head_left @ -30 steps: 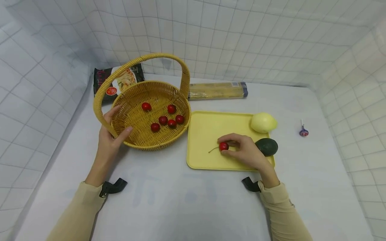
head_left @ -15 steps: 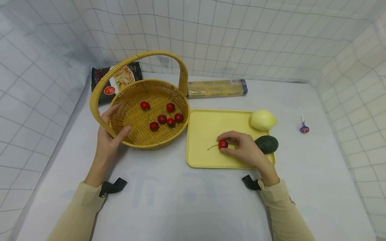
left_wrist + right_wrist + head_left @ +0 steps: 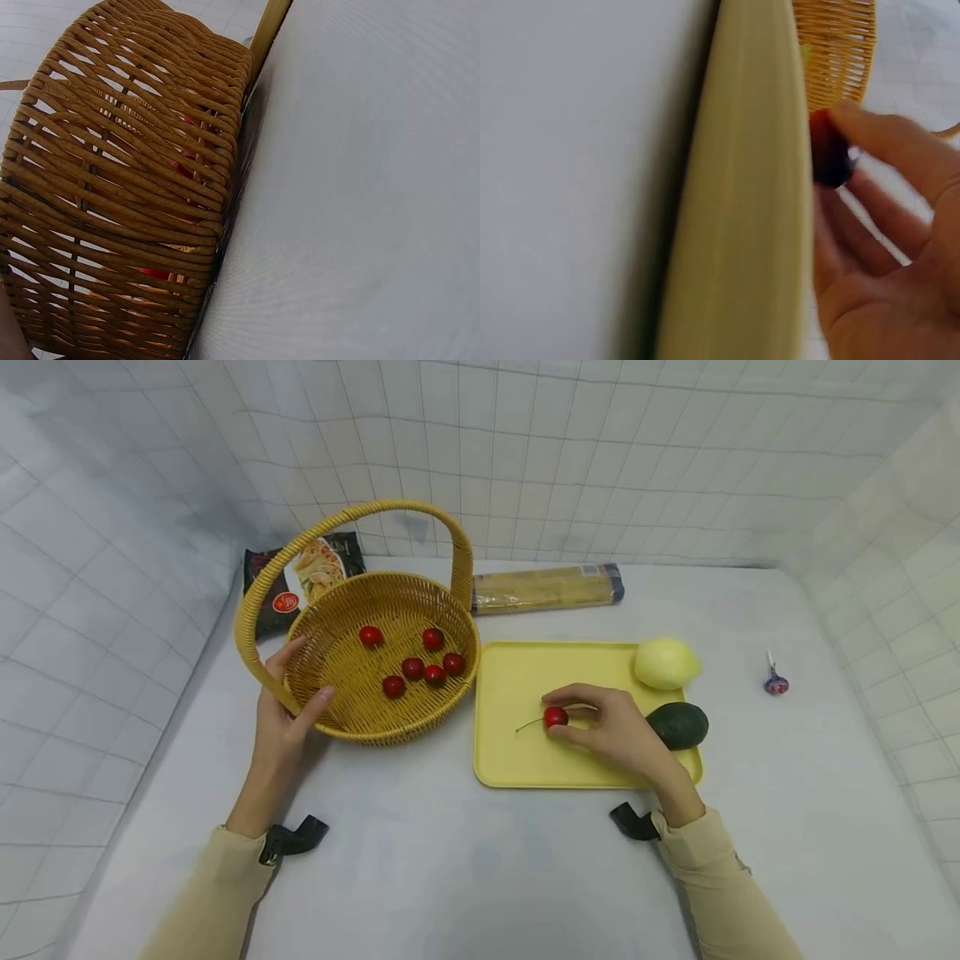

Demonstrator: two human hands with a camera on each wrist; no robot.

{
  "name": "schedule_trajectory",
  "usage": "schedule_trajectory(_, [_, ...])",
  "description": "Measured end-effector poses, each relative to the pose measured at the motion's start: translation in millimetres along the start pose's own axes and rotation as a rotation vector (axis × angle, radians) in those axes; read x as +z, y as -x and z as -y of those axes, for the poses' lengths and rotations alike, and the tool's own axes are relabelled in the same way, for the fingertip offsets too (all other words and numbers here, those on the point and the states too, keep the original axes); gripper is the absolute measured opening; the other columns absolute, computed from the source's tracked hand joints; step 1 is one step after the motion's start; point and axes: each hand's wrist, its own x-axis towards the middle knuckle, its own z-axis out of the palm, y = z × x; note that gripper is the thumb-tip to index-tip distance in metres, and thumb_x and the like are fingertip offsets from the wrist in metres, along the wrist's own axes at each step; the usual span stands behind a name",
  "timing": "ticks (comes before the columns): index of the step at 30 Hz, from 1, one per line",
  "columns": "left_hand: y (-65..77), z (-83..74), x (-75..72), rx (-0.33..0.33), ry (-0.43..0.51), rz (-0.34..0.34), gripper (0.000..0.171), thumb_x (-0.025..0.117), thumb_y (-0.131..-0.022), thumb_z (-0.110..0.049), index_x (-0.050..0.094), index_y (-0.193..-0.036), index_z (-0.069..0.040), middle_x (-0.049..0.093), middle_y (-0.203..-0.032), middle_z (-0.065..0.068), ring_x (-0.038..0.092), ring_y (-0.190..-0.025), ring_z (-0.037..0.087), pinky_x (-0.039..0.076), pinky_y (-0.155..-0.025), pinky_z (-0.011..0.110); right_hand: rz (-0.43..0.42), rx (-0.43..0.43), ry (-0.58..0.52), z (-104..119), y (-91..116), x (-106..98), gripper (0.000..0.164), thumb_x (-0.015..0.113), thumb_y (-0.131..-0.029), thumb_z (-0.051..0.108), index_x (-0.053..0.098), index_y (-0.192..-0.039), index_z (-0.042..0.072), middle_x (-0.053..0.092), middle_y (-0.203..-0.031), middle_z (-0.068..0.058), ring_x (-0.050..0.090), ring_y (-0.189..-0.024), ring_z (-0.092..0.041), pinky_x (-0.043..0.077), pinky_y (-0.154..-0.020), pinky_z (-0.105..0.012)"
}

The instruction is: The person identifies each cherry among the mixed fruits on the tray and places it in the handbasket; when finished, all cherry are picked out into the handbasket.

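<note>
In the head view my left hand (image 3: 281,722) holds the near-left rim of a yellow wicker basket (image 3: 382,731), thumb over the inside and fingers at the side. Several red cherries (image 3: 412,668) lie inside. The left wrist view shows the woven wall (image 3: 112,187) up close, with red glimpsed through gaps. Over a yellow tray (image 3: 517,677), my right hand (image 3: 618,731) pinches a single cherry (image 3: 556,717) between thumb and fingers; its stem points left. In the right wrist view the same cherry (image 3: 829,150) sits at the thumb tip, partly behind the tray's edge (image 3: 742,187).
A yellow lemon (image 3: 666,663) and a dark green avocado-like fruit (image 3: 678,725) rest at the tray's right side. Behind stand a black food packet (image 3: 318,568) and a long pack of dry noodles (image 3: 546,589). A lollipop (image 3: 776,683) lies far right.
The whole head view has shifted slightly. Both hands keep their places, the left on the basket and the right at the cherry on the tray.
</note>
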Motion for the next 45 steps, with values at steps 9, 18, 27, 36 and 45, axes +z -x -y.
schedule_trajectory(9, [1.4,-2.3,6.9,-0.03,0.0,0.017,0.071,0.07,-0.095,-0.01,0.042,-0.16,-0.013,0.04,-0.164,0.009,0.03,-0.156,0.017,0.021,-0.125,0.03,-0.059,-0.191,-0.069,36.6,-16.8,-2.7,0.037,0.084,-0.091,0.012,0.075,-0.126,0.018,0.074,-0.124,0.001,0.069,-0.117,-0.018,0.056,-0.101,-0.032])
schedule_trajectory(18, [-0.7,-3.8,6.3,-0.031,0.001,0.019,0.073,0.071,-0.094,-0.008,0.042,-0.161,-0.014,0.041,-0.164,0.007,0.031,-0.156,0.018,0.022,-0.124,0.03,-0.057,-0.324,-0.097,68.8,-67.6,30.1,0.036,0.082,-0.092,0.011,0.073,-0.126,0.005,0.073,-0.126,-0.003,0.07,-0.117,-0.016,0.057,-0.1,-0.031])
schedule_trajectory(27, [1.0,-3.6,3.5,-0.033,0.031,0.006,0.073,0.071,-0.094,-0.007,0.041,-0.16,-0.011,0.04,-0.164,0.008,0.03,-0.156,0.02,0.021,-0.125,0.032,-0.091,-0.348,-0.064,90.6,-107.0,63.5,0.033,0.081,-0.092,0.009,0.074,-0.124,0.006,0.073,-0.125,-0.006,0.072,-0.114,-0.021,0.058,-0.099,-0.033])
schedule_trajectory(36, [1.7,-5.6,0.8,-0.043,-0.011,0.014,0.073,0.071,-0.095,-0.007,0.041,-0.161,-0.014,0.04,-0.165,0.008,0.031,-0.156,0.02,0.022,-0.125,0.032,-0.093,-0.365,-0.065,107.2,-126.0,85.4,0.033,0.081,-0.091,0.005,0.073,-0.123,0.002,0.072,-0.123,-0.009,0.073,-0.112,-0.022,0.059,-0.097,-0.037])
schedule_trajectory(45, [1.8,-8.3,-1.8,-0.051,-0.007,0.014,0.074,0.071,-0.093,-0.007,0.041,-0.161,-0.013,0.04,-0.164,0.006,0.031,-0.156,0.02,0.021,-0.125,0.034,-0.112,-0.362,0.003,123.3,-142.0,104.9,0.032,0.081,-0.092,0.007,0.073,-0.121,-0.001,0.073,-0.121,-0.012,0.074,-0.11,-0.026,0.06,-0.096,-0.04])
